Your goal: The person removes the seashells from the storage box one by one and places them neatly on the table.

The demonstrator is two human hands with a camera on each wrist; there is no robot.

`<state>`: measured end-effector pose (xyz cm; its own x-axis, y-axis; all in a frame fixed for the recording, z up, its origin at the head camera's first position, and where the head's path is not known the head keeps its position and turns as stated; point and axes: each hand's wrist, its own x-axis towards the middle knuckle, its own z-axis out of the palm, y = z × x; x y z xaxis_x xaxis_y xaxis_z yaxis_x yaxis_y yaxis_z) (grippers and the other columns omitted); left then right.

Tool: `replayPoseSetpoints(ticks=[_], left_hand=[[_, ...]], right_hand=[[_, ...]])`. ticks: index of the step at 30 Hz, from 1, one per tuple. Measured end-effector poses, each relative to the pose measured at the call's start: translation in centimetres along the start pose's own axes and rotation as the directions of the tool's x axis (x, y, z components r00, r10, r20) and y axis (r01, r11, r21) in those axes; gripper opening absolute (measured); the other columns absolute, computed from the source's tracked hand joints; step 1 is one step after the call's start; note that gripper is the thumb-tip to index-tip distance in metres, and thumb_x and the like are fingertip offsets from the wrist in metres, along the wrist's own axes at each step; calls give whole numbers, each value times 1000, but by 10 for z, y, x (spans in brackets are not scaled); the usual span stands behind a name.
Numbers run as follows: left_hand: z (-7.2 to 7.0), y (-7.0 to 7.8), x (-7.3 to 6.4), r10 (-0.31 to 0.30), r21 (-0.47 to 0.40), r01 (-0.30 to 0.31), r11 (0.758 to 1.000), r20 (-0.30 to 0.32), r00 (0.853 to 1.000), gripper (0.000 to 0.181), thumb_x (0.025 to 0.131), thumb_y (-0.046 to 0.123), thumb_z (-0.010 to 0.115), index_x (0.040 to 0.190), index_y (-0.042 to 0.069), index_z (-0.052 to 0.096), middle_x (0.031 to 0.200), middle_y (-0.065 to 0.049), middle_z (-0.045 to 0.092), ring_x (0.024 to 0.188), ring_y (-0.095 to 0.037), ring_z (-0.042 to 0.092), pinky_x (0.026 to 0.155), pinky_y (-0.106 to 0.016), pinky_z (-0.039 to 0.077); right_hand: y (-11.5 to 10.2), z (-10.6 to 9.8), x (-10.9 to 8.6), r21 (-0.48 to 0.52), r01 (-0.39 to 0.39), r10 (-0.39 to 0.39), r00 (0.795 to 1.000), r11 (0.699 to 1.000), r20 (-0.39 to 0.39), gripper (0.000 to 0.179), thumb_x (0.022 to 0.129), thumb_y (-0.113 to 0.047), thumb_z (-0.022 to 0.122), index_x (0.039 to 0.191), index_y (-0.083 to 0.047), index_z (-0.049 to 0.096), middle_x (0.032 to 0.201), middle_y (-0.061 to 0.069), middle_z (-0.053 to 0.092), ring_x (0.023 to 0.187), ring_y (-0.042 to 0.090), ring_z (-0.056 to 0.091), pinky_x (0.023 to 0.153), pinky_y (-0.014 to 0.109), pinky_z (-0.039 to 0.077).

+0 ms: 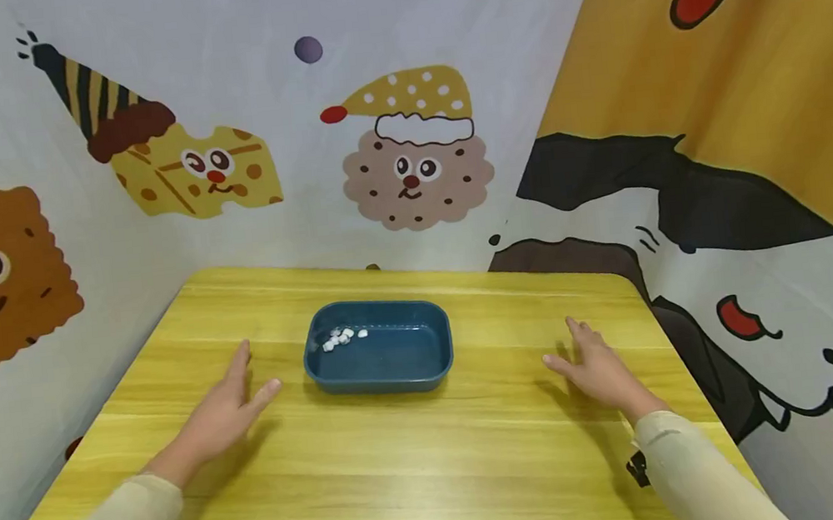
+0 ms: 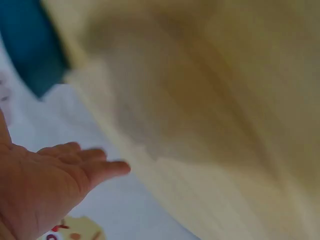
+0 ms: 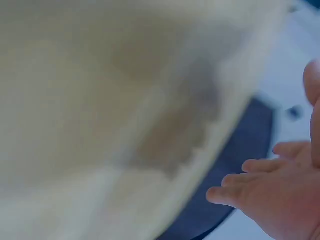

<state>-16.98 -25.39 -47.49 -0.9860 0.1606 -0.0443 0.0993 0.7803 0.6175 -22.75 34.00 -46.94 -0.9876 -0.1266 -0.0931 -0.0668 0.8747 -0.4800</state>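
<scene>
A dark blue rectangular tray [image 1: 404, 362] sits toward the back middle of the table. Several small white pieces [image 1: 339, 338] lie in its left end; their kind is too small to make out. My left hand [image 1: 223, 408] is held to the left of the tray, fingers straight, thumb apart and nothing in it. To the right of the tray, farther off, my right hand [image 1: 598, 368] has its fingers extended and is likewise bare. In the left wrist view the left palm [image 2: 45, 185] shows, with a corner of the tray [image 2: 35, 50] beyond. The right wrist view shows the right hand [image 3: 280, 190] with spread fingers.
The yellow wood-grain table [image 1: 407, 478] has rounded far corners. Behind it hangs a white cloth [image 1: 230, 43] printed with cartoon biscuits and cheese. An orange printed cloth [image 1: 609, 66] borders the right side.
</scene>
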Motion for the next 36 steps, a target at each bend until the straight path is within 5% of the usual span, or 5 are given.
replayPoseSetpoints(ticks=[6,13,21,31,36], left_hand=[[13,33,9,-22,-88,20,996,-16,1000,107,107,63,54,171,11,-15,175,-32,19,146,-60,45,116,-74,39],[42,51,21,-78,-17,78,997,-20,997,103,106,59,59,172,3,3,172,-33,26,151,-58,39,120,-71,38],[70,65,30,-112,-45,111,993,-22,993,103,107,58,58,172,3,-1,171,-30,32,146,-54,50,112,-68,47],[71,74,31,-146,-52,144,988,-27,989,96,111,53,52,171,3,-4,171,-29,30,146,-54,49,114,-67,45],[67,77,30,-143,-52,142,989,-21,989,93,112,52,50,171,2,-2,165,-32,39,137,-53,59,109,-67,50]], right_hand=[[-114,10,31,136,192,-181,979,972,-90,80,106,-48,65,169,-11,32,172,20,37,154,45,42,121,67,39],[-215,79,64,211,351,-358,934,912,-3,65,109,-42,62,165,-15,42,167,10,48,150,34,51,118,57,48],[-239,149,85,227,237,-244,970,945,5,61,112,-39,57,165,-14,41,170,10,43,158,34,42,125,56,41],[-254,158,100,141,210,-223,971,968,87,72,109,-49,59,169,-17,34,172,10,41,159,36,40,125,58,40],[-264,160,108,12,268,-266,946,963,183,71,109,-47,61,168,-16,37,169,8,48,158,36,42,129,56,35]])
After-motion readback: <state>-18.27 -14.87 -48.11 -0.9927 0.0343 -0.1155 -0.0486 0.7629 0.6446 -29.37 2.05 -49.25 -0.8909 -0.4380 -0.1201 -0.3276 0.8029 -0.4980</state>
